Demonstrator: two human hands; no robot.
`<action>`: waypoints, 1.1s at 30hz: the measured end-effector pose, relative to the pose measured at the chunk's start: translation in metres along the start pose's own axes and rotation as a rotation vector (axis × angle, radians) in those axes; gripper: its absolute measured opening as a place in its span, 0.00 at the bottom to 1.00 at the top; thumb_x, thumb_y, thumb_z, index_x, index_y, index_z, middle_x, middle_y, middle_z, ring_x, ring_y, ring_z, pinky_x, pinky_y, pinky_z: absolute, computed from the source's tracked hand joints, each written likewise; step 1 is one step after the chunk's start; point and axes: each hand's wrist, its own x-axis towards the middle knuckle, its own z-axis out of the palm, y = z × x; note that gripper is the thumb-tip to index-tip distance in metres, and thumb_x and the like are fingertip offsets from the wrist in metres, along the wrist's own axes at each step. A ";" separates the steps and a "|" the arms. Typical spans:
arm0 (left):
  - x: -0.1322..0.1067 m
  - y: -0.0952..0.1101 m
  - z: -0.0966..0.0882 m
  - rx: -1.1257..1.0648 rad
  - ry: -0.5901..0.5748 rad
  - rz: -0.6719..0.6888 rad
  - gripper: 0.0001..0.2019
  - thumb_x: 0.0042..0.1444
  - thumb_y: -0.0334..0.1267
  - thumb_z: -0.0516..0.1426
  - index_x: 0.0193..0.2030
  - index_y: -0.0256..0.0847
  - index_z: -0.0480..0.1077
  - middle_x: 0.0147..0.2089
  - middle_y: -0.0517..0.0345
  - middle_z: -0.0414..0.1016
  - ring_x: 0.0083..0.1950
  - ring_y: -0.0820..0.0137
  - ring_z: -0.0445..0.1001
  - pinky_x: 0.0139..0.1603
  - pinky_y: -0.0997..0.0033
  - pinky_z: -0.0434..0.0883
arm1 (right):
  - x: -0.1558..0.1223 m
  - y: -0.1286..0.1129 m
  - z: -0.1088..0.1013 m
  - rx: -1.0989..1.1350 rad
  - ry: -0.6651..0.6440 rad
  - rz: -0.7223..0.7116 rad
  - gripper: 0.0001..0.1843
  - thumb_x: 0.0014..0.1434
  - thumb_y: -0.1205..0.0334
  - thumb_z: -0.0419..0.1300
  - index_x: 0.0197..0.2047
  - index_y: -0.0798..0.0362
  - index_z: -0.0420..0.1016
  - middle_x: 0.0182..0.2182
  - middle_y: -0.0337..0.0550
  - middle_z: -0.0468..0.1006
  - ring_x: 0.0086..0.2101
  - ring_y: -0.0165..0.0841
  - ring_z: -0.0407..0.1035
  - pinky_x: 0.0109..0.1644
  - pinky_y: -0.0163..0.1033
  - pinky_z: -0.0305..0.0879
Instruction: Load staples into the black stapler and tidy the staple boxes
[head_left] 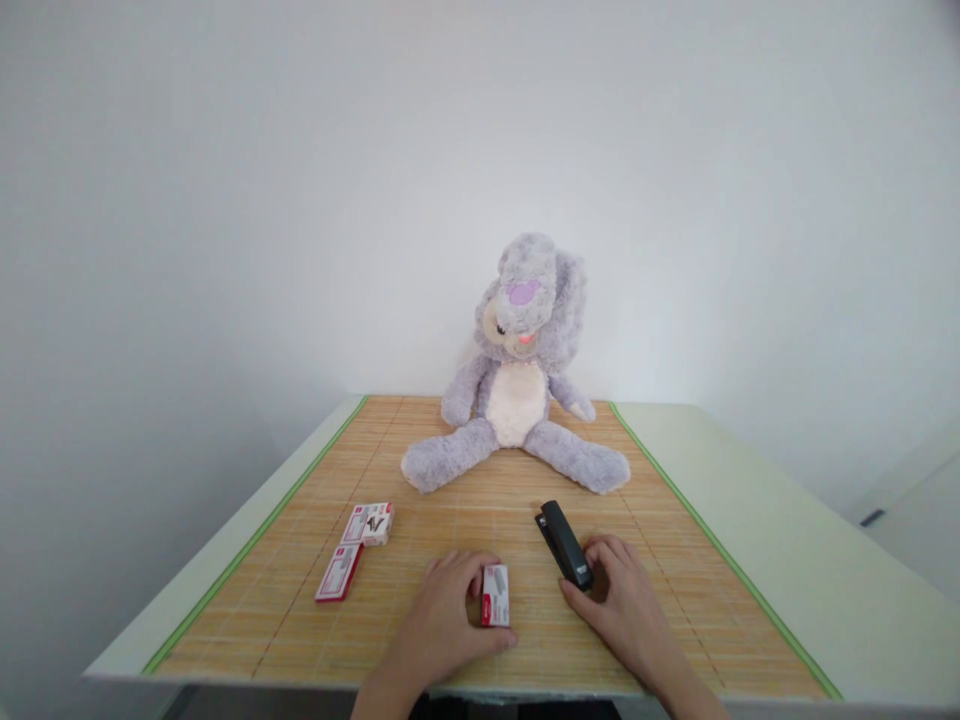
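Observation:
My left hand (442,625) rests on the bamboo mat (675,600), its fingers and thumb closed around a small red and white staple box (496,596). My right hand (619,595) lies just to the right, fingers curled around the near end of a black stapler (562,543) that lies flat and points away to the left. Both things are still down on the mat.
Two more red and white staple boxes (368,523) (339,572) lie at the left of the mat. A grey plush rabbit (517,380) sits at the back against the white wall. The pale green table (757,520) extends to the right of the mat.

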 end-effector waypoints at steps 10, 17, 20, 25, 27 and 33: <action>0.013 0.001 0.013 0.011 0.074 0.009 0.32 0.39 0.51 0.74 0.54 0.51 0.76 0.46 0.59 0.77 0.47 0.60 0.72 0.52 0.61 0.64 | -0.001 -0.012 0.000 -0.074 -0.078 -0.084 0.15 0.55 0.53 0.69 0.33 0.47 0.66 0.38 0.42 0.73 0.44 0.44 0.66 0.53 0.52 0.62; 0.028 0.011 0.020 0.040 0.041 0.056 0.33 0.39 0.52 0.74 0.55 0.54 0.76 0.50 0.59 0.77 0.52 0.57 0.72 0.54 0.59 0.63 | 0.000 -0.014 -0.001 -0.029 -0.193 -0.142 0.20 0.52 0.47 0.72 0.33 0.47 0.67 0.36 0.38 0.74 0.42 0.42 0.66 0.60 0.55 0.57; 0.029 0.011 0.021 0.051 0.028 0.067 0.33 0.40 0.52 0.74 0.56 0.55 0.76 0.50 0.60 0.77 0.51 0.58 0.72 0.55 0.58 0.63 | -0.001 -0.017 -0.003 -0.006 -0.227 -0.139 0.20 0.50 0.47 0.73 0.33 0.47 0.68 0.35 0.38 0.74 0.42 0.41 0.67 0.57 0.53 0.59; 0.028 0.009 0.023 0.055 0.036 0.085 0.34 0.41 0.54 0.73 0.58 0.55 0.75 0.52 0.58 0.77 0.54 0.56 0.72 0.56 0.57 0.63 | -0.003 -0.026 -0.008 0.058 -0.258 -0.136 0.14 0.53 0.55 0.71 0.35 0.46 0.69 0.38 0.39 0.76 0.45 0.42 0.67 0.54 0.48 0.61; 0.028 0.010 0.025 0.049 0.032 0.088 0.35 0.40 0.55 0.73 0.57 0.55 0.75 0.52 0.57 0.77 0.55 0.55 0.71 0.56 0.57 0.63 | -0.003 -0.029 -0.009 0.078 -0.269 -0.137 0.12 0.54 0.57 0.70 0.36 0.46 0.69 0.39 0.39 0.76 0.45 0.42 0.67 0.53 0.48 0.61; 0.028 0.017 0.029 0.050 0.013 0.085 0.32 0.41 0.53 0.73 0.55 0.55 0.75 0.51 0.58 0.77 0.54 0.56 0.71 0.56 0.57 0.63 | -0.003 -0.032 -0.014 0.120 -0.295 -0.147 0.09 0.56 0.62 0.66 0.36 0.47 0.67 0.40 0.40 0.76 0.44 0.42 0.67 0.50 0.46 0.62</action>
